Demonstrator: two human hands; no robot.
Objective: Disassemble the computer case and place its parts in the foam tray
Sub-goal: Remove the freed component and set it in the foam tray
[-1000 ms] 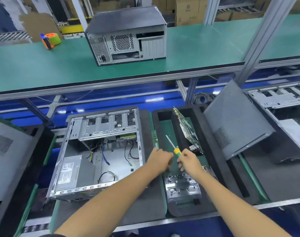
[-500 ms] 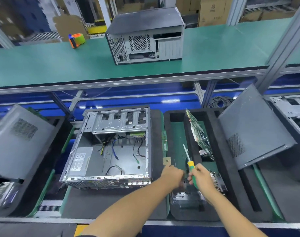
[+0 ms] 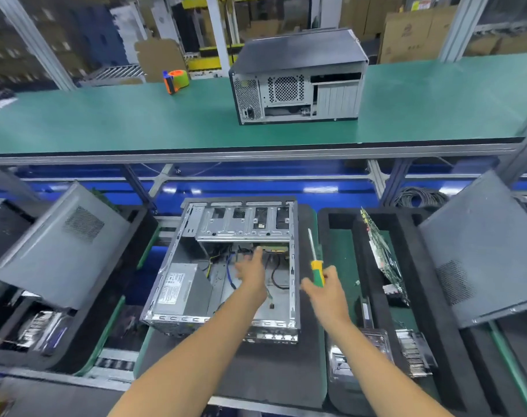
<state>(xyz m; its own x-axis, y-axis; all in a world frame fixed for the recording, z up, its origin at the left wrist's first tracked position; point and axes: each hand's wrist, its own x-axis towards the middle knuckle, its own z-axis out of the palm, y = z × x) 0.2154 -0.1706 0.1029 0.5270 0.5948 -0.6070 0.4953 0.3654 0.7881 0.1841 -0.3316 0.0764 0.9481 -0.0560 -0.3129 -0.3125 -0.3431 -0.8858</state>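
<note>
The open computer case (image 3: 178, 284) lies on its side on a dark mat, showing its power supply and loose cables. My left hand (image 3: 251, 270) reaches into the case with fingers stretched toward the cables under the drive cage. My right hand (image 3: 322, 288) grips a screwdriver (image 3: 315, 264) with a green-yellow handle, shaft pointing up, just right of the case. The black foam tray (image 3: 340, 218) to the right holds a circuit board (image 3: 382, 254) standing on edge and metal parts (image 3: 346, 361) at its near end.
A grey side panel (image 3: 479, 251) leans at the tray's right. Another panel (image 3: 60, 245) leans over a tray at left. On the green shelf (image 3: 136, 121) above stand a closed case (image 3: 298, 79) and an orange tape dispenser (image 3: 175, 80).
My left hand left the tray and moved left into the open case. My right hand followed with the screwdriver. The view shifted left.
</note>
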